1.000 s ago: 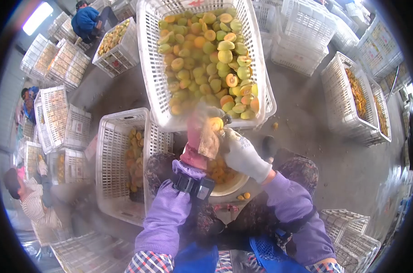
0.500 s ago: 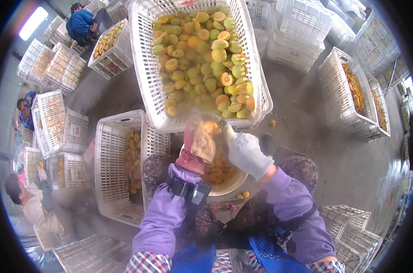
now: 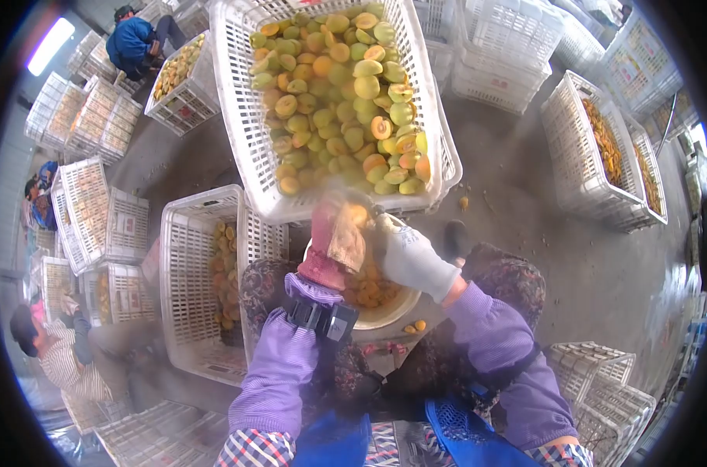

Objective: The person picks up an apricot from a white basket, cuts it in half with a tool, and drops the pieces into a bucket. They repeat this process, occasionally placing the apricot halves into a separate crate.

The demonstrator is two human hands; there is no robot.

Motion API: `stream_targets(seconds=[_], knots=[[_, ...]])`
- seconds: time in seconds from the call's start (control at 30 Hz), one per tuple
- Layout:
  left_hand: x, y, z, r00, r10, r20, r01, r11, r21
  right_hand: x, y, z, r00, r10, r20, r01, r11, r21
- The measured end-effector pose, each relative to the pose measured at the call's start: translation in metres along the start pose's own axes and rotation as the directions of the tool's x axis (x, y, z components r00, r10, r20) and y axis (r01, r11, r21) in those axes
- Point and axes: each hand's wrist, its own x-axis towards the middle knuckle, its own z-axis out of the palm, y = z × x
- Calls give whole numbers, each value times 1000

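Observation:
My left hand (image 3: 334, 241), in a worn pink and tan glove, is closed around a yellow-orange apricot (image 3: 357, 215). My right hand (image 3: 415, 255), in a white knitted glove, is closed close beside that fruit. A small dark tip shows at its fingers, too blurred to name. Just beyond both hands stands a white crate (image 3: 236, 128) heaped with green and yellow apricots (image 3: 334, 117), several of them cut in half. Below the hands sits a pale bowl (image 3: 392, 317) with orange fruit pieces (image 3: 369, 293) in it, partly hidden by my gloves.
To my left is a tall white crate (image 3: 186, 303) with fruit along one side. Crates of orange fruit (image 3: 602, 140) stand at the right. Two small orange pieces (image 3: 419, 325) lie beside the bowl. Other people sit among crates on the left, one in a blue jacket (image 3: 129, 43).
The view has shifted slightly. Both hands stay together over the bowl, the left still holding the apricot. At the left, a co-worker's raised hand has come down.

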Motion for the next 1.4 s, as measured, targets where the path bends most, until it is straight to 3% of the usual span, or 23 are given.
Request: stream_targets(seconds=[0.1,0.17,0.23,0.33,0.43,0.53,0.63,0.67,0.73,0.83,0.9,0.97,1.0,1.07,1.1,1.13,1.17,1.2,1.23,1.3,1.33,1.37,1.4], knots=[[-1,-4,8,990,-134,-52,126,982,-139,-5,-8,-11,997,55,52,-62,986,154],[1,6,11,974,-226,-32,199,908,-369,-6,-15,-24,997,64,52,-76,953,293],[5,31,10,936,-341,89,302,648,-699,-6,-17,-29,992,63,111,-105,900,423],[5,43,7,939,-332,92,325,766,-555,-10,-51,-83,931,165,326,-347,678,648],[5,62,2,937,-257,237,349,734,-583,-11,-62,-108,823,202,530,-534,590,605],[4,59,0,966,-126,226,232,810,-538,-14,-61,-115,810,173,561,-564,491,664],[1,62,-2,957,137,256,-22,914,-406,-19,-48,-101,818,-43,573,-541,279,794],[1,63,-2,947,194,255,-86,920,-382,-19,-50,-102,819,-43,573,-546,250,799],[-3,62,2,972,110,207,0,884,-468,-19,-54,-102,820,-43,570,-553,196,810],[3,57,-2,935,-217,280,353,636,-686,-15,-54,-93,776,61,628,-611,319,724],[0,35,1,929,-363,72,305,639,-706,-17,-63,-79,910,139,390,-399,544,738],[-4,32,-3,927,-374,-29,269,719,-641,-20,-66,-71,971,125,206,-233,696,679],[-6,52,-8,947,-321,-22,252,784,-568,-21,-66,-70,982,98,162,-181,742,645],[-11,37,-35,993,-98,-67,94,994,-62,-26,-62,-63,995,8,99,-56,866,496],[-14,29,-48,996,15,-89,3,980,198,-30,-55,-56,995,-54,81,19,925,380],[-14,20,-69,991,-17,-136,42,982,183,-35,-51,-51,991,-115,69,94,961,258],[-14,39,-81,979,-117,-169,95,987,-133,-40,-51,-51,992,-111,60,95,971,220],[-15,58,-94,956,-215,-201,109,892,-438,-43,-50,-52,993,-108,53,97,980,176],[-20,97,-103,924,-362,-119,71,472,-879,-46,-48,-53,993,-107,49,100,986,132],[-31,91,-139,873,-326,-363,-11,730,-683,-50,-41,-47,991,-80,107,69,992,106],[-43,86,-161,858,-287,-427,84,897,-433,-52,-39,-47,985,-85,150,75,994,74],[-53,79,-183,849,-229,-476,182,973,-143,-54,-39,-47,977,-86,193,79,996,43],[-55,72,-202,703,-439,-559,370,898,-241,-52,-43,-51,958,-67,277,66,998,13]])
